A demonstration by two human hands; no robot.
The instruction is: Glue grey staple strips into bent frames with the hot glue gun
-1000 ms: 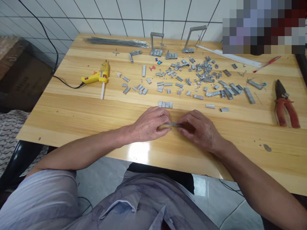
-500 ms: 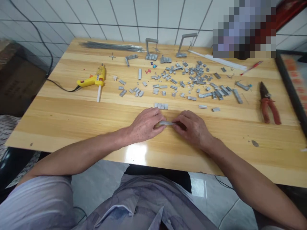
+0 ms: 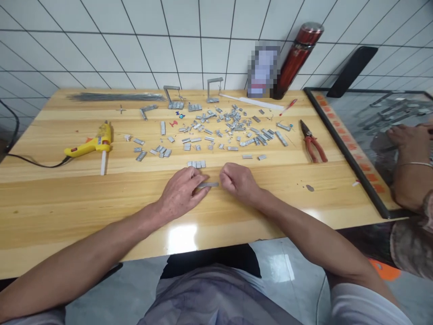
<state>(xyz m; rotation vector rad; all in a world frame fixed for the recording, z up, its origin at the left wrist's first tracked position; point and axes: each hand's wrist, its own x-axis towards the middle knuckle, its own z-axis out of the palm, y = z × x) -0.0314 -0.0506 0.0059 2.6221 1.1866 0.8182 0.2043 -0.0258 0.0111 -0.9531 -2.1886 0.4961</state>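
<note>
My left hand (image 3: 181,192) and my right hand (image 3: 238,182) rest on the wooden table (image 3: 84,189), facing each other. Between them lies a short grey metal strip (image 3: 208,184). My left fingers pinch its left end; my right fingertips touch its right end. Just beyond the hands sits a small row of joined grey metal pieces (image 3: 196,164). Farther back, many loose grey metal pieces (image 3: 230,128) are scattered across the middle of the table.
A yellow glue gun (image 3: 89,145) with a black cord lies at the left. Red-handled pliers (image 3: 313,142) lie at the right. Long metal rods (image 3: 115,96), two small metal frames (image 3: 174,97) and a red flask (image 3: 294,58) stand at the back. Another person's hand (image 3: 407,140) rests on a neighbouring black-framed table.
My head has lifted and turned right, so the table looks smaller and the neighbouring table and another person's arm have come into view. Both hands stay at the strip.
</note>
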